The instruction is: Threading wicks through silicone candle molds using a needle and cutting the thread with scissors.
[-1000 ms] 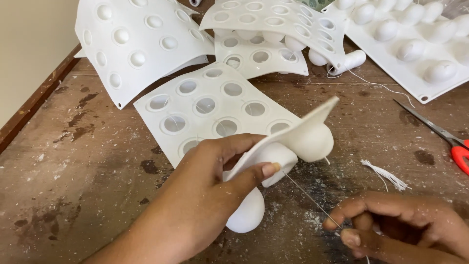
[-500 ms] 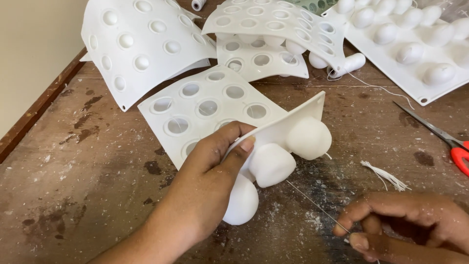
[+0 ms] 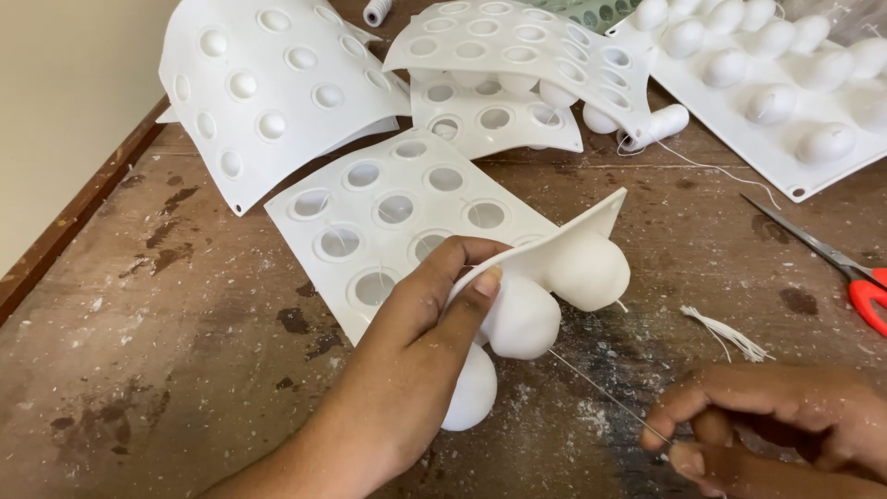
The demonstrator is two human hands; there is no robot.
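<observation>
Hands occupy the near edge of the worn, white-dusted brown wooden bench. Right hand, at five o'clock, has its fingers pinched on a thin pale thread that runs taut toward eleven o'clock. Left hand, at six o'clock, has its fingers grasping the lifted edge of a white flexible silicone mould sheet with round cavities, bent upward so that three rounded white egg-shaped bulges hang below; the thread meets the middle bulge. A small bundle of cut white threads lies on the bench at three o'clock, near the right hand. Red-handled scissors rest beyond at the right edge. Farther off, at eleven o'clock, a curved white mould sheet arches upward. At twelve o'clock two more white mould sheets overlap, a white thread spool just beside them. At one o'clock lies a white mould tray of raised egg shapes.
</observation>
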